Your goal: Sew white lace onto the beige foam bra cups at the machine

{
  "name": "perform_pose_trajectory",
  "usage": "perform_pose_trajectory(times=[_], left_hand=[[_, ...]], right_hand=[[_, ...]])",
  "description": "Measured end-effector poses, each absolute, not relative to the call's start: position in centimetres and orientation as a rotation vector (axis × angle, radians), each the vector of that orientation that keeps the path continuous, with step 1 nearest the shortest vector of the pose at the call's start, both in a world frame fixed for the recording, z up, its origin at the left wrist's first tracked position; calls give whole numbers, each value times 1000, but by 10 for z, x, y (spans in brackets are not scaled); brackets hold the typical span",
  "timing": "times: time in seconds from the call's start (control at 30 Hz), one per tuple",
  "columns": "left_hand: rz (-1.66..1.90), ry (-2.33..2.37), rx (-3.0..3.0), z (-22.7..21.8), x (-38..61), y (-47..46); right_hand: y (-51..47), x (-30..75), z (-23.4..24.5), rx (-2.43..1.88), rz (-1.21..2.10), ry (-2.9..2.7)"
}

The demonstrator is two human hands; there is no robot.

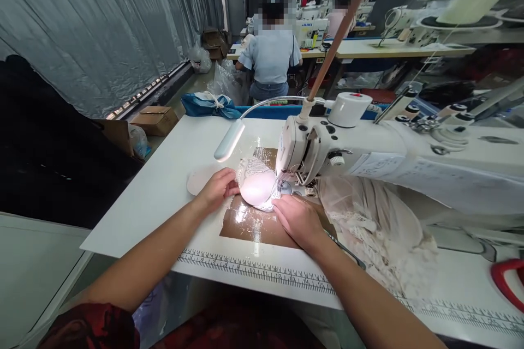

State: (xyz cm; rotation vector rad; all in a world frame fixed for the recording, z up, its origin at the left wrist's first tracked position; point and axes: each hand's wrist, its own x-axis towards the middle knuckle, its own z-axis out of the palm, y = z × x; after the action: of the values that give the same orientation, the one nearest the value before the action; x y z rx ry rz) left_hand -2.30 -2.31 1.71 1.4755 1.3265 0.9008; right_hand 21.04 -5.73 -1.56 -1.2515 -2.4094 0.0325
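A pale pink padded cup with white lace (pixel 257 185) lies under the needle of a white sewing machine (pixel 323 147), lit by its lamp. My left hand (pixel 218 189) rests at the cup's left edge with fingers curled against it. My right hand (pixel 297 219) lies flat on the brown patch (pixel 245 223) of the table, its fingertips pressing the cup's near edge just before the presser foot.
A heap of white lace fabric (pixel 372 223) sits right of my hand under the machine arm. A ruler strip (pixel 254 268) runs along the table's front edge. A red object (pixel 510 281) lies at far right. A person in a light blue shirt (pixel 270 57) sits at another machine beyond.
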Motion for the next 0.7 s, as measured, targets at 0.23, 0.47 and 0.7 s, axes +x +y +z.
perform_pose_trajectory(times=[0.23,0.47,0.7], left_hand=[[919,972,607,18,8,-48],[831,1023,641,22,22,-57],[631,1025,695,19,26,-63]], right_hand=[[-57,211,-16,-1245,27,-2379],[-60,209,-12,-1229,51,-2347],[-60,210,-18,-1220,-14,-2317]])
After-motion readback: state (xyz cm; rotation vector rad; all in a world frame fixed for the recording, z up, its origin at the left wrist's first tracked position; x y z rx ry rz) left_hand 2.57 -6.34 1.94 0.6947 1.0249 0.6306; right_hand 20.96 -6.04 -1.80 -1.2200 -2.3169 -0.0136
